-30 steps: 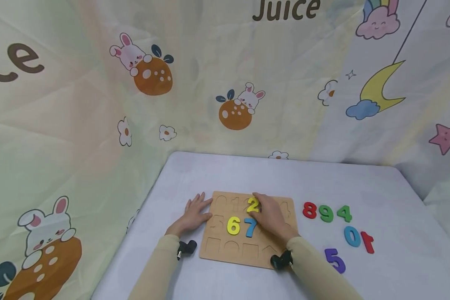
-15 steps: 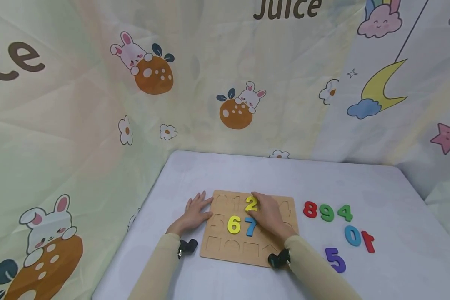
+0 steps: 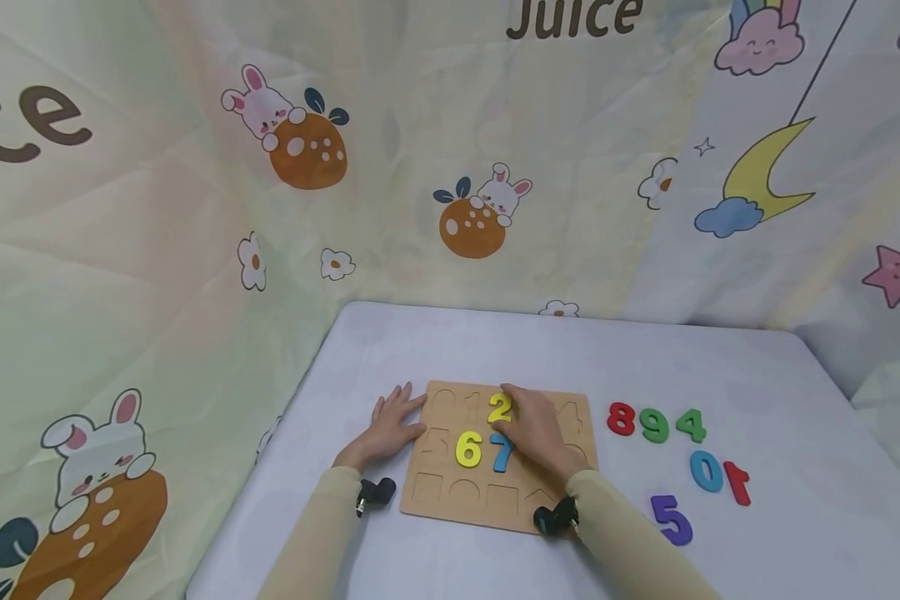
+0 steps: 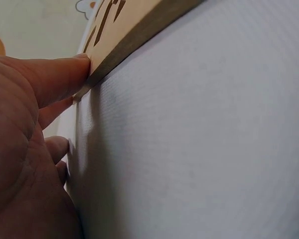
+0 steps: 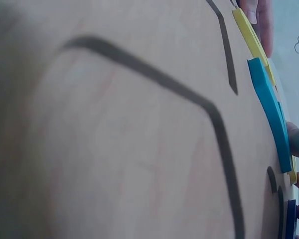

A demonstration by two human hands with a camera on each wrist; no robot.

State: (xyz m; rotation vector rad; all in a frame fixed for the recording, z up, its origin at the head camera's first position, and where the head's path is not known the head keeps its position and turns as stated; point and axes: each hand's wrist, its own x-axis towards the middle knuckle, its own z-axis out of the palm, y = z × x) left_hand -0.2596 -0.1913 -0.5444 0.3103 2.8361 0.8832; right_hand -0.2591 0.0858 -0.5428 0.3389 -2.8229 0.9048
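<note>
My right hand (image 3: 536,427) pinches a yellow number 2 (image 3: 498,407) over the top row of a wooden number board (image 3: 465,521). Just below it on the board are a blue number 7 (image 3: 502,454) and a yellow number 6 (image 3: 468,449). In the right wrist view, a dark blue piece (image 5: 291,219) lies by the right fingers, its shape mostly hidden. My left hand (image 3: 385,429) rests with fingers spread at the board's left edge; in the left wrist view the thumb (image 4: 65,79) presses against that edge.
Right of the board lie loose numbers on the white table (image 3: 810,533): red 8 (image 3: 621,419), green 9 (image 3: 653,425), green 4 (image 3: 692,426), blue 0 (image 3: 707,472), red 1 (image 3: 737,483) and purple 5 (image 3: 672,521). A printed cloth (image 3: 390,167) hangs behind.
My right hand and the yellow 2 have shifted slightly left along the board's top row. The left hand stays at the board's edge.
</note>
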